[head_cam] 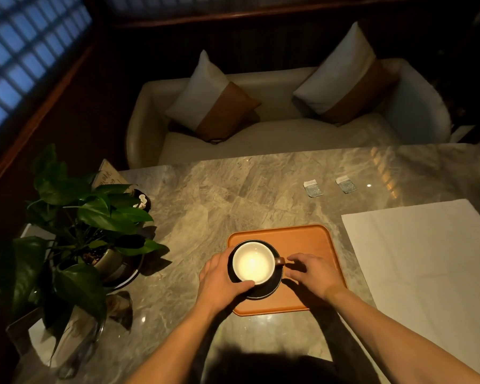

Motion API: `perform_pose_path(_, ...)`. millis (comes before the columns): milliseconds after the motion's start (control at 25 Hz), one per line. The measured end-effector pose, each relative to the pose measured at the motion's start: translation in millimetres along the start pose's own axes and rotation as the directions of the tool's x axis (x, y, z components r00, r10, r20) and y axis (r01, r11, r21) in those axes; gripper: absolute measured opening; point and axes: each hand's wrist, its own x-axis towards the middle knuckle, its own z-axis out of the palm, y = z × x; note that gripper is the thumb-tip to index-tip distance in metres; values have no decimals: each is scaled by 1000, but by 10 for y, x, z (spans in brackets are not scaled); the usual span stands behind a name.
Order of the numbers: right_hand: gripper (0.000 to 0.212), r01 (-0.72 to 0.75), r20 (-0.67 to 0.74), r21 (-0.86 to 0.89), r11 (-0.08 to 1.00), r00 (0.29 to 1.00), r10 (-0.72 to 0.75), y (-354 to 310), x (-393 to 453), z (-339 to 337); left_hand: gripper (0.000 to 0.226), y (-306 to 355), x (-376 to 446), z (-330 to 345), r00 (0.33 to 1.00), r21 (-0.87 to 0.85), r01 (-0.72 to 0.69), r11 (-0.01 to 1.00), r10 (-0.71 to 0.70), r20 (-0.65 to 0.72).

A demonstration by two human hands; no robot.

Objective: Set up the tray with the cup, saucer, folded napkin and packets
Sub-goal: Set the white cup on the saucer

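Cup [253,262] and dark saucer [272,290] sit together on the left half of the orange tray [311,239], the cup upright in the saucer's well, its brown handle [280,261] pointing to my right. That handle is what the next bit turns on, as I judge it: it lies straight toward my right hand [313,274], so the right is the nearer one for any turning or squaring of the cup.

From the head view, my left hand [222,275] wraps the near-left side of the cup and saucer, thumb laid along the near rim, fingers curved round the far left edge; it is gripping, steadying the pair on the tray. My right hand rests palm down on the bare tray just beside the saucer, fingers spread and loose, holding nothing, its fingertips [291,259] right at the handle; whether they touch it I cannot tell. Both forearms come in from the bottom of the frame and converge on the tray.

What remains lies to my right and beyond. The white napkin [427,261] is spread flat and unfolded on the marble table [205,189], just beside the tray's right edge, its long side running away from me. The two packets [313,188] [347,184] lie side by side further back, well apart from the tray, past the napkin's far corner. All three fall on my right hand's side, so I would let go of the cup and reach right. A potted plant [89,217] stands to the left, clear of all this.
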Motion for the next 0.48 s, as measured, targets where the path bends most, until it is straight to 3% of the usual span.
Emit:
perform_pose_path(120, 41, 3, -22, -93, 996, 1000, -5, 126, -199, -97, 68, 103, -47, 1, 985, -36, -156, 987, 153, -82)
perform_pose_path(200, 39, 11, -34, -190, 982, 999, -18, 255, -345, -189, 54, 301, -70, 44, 961, 4, -273, 962, 273, -45)
perform_pose_path(320, 40, 25, -33, -305, 952, 999, -37, 541, -553, -366, 51, 732, -131, 213, 909, 151, -409, 900, 388, 153)
perform_pose_path(480, 41, 35, -34, -368, 929, 998, -51, 1106, -728, -655, 57, 1262, -174, 650, 834, 266, -502, 823, 379, 400)
